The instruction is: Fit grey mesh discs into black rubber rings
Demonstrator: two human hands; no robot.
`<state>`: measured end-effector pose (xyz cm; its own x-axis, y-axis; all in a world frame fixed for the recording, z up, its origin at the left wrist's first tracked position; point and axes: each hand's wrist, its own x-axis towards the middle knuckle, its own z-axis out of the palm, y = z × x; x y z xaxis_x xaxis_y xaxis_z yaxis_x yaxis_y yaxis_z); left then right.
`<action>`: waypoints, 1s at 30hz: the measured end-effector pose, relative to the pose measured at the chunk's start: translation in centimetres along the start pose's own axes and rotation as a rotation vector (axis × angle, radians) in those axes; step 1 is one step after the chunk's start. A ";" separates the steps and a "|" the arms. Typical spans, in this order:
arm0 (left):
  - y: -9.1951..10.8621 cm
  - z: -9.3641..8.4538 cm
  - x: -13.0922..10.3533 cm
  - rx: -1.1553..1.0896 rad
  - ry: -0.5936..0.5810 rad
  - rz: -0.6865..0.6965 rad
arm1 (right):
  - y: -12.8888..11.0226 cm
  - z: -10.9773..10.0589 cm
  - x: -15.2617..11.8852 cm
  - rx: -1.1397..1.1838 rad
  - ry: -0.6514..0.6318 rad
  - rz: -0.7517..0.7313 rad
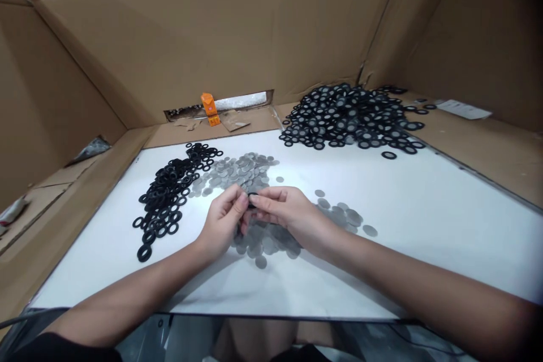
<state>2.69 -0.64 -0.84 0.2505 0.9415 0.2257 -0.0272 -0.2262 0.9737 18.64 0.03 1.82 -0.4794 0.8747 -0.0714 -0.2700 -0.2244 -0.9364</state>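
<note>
Near the middle of the white board, my left hand (224, 216) and my right hand (289, 210) meet, both pinching one black rubber ring (251, 199). Fingers cover most of that ring, and whether a disc sits in it I cannot tell. Thin grey mesh-like discs (267, 244) lie scattered under and around my hands, with another heap of discs (244, 169) just beyond. To the left is a long pile of loose black rings (169, 192). A large mound of black rings with grey discs in their centres (343, 116) stands at the back right.
Cardboard walls (203, 28) enclose the back and sides. An orange box-like item (209, 108) stands by a slot in the back wall. A white paper (463, 109) lies at the right on cardboard. The white board (424, 226) ends just before my lap.
</note>
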 end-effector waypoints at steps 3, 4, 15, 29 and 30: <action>0.0 0.1 -0.1 0.018 0.038 -0.022 | 0.5 -0.2 0.3 -0.075 0.015 -0.024; 0.0 0.1 0.0 0.025 0.044 -0.027 | 0.6 -0.4 0.4 -0.106 0.017 -0.037; 0.3 0.0 0.3 0.038 0.026 -0.057 | 0.2 -0.7 0.5 -0.153 -0.044 -0.013; 0.6 -0.3 0.6 0.058 -0.044 -0.024 | 0.4 0.0 0.2 0.039 0.060 -0.026; 0.6 -0.6 0.7 0.074 -0.085 -0.023 | 0.3 -0.1 0.2 -0.010 0.051 -0.035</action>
<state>2.28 0.04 -0.07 0.3311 0.9227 0.1972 0.0498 -0.2258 0.9729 18.58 0.24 1.49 -0.4264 0.9028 -0.0556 -0.2776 -0.1891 -0.9419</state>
